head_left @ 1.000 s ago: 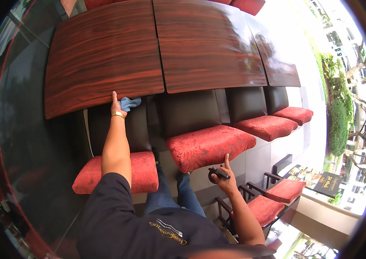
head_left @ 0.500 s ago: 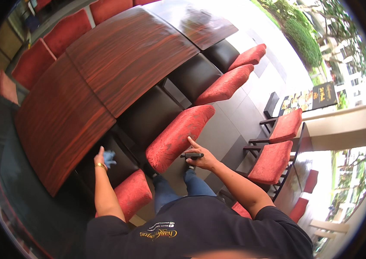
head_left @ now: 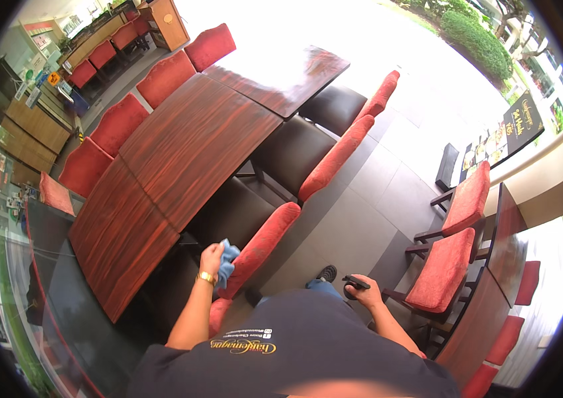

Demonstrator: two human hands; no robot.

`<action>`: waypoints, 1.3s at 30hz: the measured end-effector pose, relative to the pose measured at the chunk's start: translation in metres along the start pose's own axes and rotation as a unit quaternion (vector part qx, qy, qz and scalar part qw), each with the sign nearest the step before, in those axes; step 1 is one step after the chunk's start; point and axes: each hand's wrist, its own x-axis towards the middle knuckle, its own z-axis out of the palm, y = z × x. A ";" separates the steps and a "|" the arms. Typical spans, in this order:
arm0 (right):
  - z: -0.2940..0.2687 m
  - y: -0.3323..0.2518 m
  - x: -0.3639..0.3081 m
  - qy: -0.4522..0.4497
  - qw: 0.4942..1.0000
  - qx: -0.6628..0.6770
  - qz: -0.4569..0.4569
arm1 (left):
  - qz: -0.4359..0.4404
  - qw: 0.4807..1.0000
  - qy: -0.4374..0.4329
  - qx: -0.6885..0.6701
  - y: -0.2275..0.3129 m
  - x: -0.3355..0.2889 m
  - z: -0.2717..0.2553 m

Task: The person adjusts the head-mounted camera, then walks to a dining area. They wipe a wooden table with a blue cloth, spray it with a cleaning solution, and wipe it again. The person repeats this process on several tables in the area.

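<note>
My left hand (head_left: 211,260), with a gold band at the wrist, is closed on a crumpled blue cloth (head_left: 227,261). It is over the dark seat of a chair, close beside that chair's red patterned backrest (head_left: 265,245). Ahead and to the left stands the long wooden table (head_left: 188,156), with dark streaked grain. My right hand (head_left: 366,296) is at my right side above the floor, its fingers wrapped round a small black object (head_left: 357,283) whose kind I cannot make out.
Red-backed chairs line the table's far side, such as this red chair (head_left: 119,123). On the right, red chairs (head_left: 439,270) stand at another dark table (head_left: 506,232). A dark menu board (head_left: 504,136) stands beyond them. Grey tiles (head_left: 354,199) cover the floor between.
My left hand has moved right with the cloth, towards the chair's backrest. My right hand has left that backrest and dropped to the right. The view has shifted, showing more of the background at left.
</note>
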 end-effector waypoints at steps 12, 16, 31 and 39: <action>-0.188 0.014 0.069 0.198 0.970 0.138 -0.003 | 0.387 0.908 -0.017 0.159 0.183 0.080 0.345; -0.245 0.015 0.129 0.201 0.967 0.158 -0.001 | 0.361 0.913 -0.081 0.172 0.213 0.126 0.419; -0.433 0.056 0.335 0.422 0.858 0.265 0.124 | 0.305 0.786 -0.521 0.133 0.344 0.265 0.861; -0.594 0.118 0.493 0.444 0.860 0.224 0.116 | 0.404 0.735 -0.479 0.260 0.380 0.340 1.060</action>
